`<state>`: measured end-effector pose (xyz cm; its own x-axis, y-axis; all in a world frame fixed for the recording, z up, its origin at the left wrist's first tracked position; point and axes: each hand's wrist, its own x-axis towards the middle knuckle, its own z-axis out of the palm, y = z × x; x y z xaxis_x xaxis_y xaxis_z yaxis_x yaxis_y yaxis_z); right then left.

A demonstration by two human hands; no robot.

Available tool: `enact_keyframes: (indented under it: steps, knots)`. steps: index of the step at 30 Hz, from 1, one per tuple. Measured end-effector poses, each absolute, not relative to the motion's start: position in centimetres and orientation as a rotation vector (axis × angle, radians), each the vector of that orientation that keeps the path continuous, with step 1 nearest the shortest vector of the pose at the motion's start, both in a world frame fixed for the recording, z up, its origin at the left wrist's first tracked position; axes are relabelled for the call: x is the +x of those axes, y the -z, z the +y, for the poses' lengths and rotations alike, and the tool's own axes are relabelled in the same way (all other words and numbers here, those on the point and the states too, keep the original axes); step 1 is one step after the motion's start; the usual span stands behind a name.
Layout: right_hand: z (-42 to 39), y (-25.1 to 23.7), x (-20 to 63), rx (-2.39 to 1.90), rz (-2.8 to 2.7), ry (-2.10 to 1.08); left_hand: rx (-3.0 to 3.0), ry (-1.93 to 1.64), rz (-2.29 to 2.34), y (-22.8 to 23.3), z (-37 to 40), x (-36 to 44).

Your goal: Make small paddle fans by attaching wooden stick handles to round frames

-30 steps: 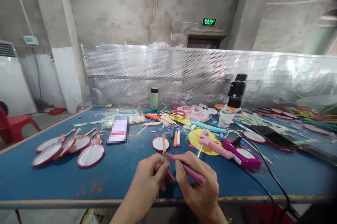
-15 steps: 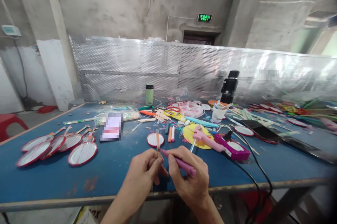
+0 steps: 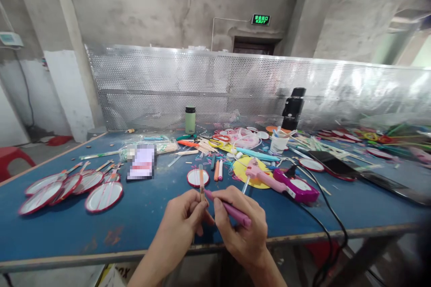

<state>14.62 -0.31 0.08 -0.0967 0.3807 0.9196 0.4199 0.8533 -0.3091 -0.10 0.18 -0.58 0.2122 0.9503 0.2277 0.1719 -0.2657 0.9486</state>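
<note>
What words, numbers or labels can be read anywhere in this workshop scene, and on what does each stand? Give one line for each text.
"EXIT": green lit sign on the wall above the doorway; the characters over it are too small to read.
"OX": box under the table edge, the rest cut off.
Card on the blue table: blurred, unreadable.
Pink pen in the right hand and stick in the left hand: no text visible.

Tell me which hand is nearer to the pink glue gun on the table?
Right. The right hand, holding a pink pen, lies just below the pink glue gun. The left hand, holding a wooden stick, is farther left.
</note>
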Motion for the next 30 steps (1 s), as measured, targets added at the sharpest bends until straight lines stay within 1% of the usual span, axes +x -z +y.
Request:
enact_keyframes:
  steps: [3,13,25,30]
  knots:
    - [-0.33,-0.13,14.64,-0.620,-1.740,0.003,1.633,-1.141,1.067,0.51,0.07,-0.08]
    - [-0.44,-0.26,14.56,-0.653,-1.669,0.045,1.650,-1.122,1.078,0.31,-0.10,-0.07]
    - [-0.41,-0.49,14.88,-0.662,-1.658,-0.059,1.707,-1.159,1.073,0.40,-0.06,0.04]
    - [-0.44,-0.38,14.98,-0.667,-1.635,-0.045,1.720,-1.154,1.052,0.13,-0.23,0.05]
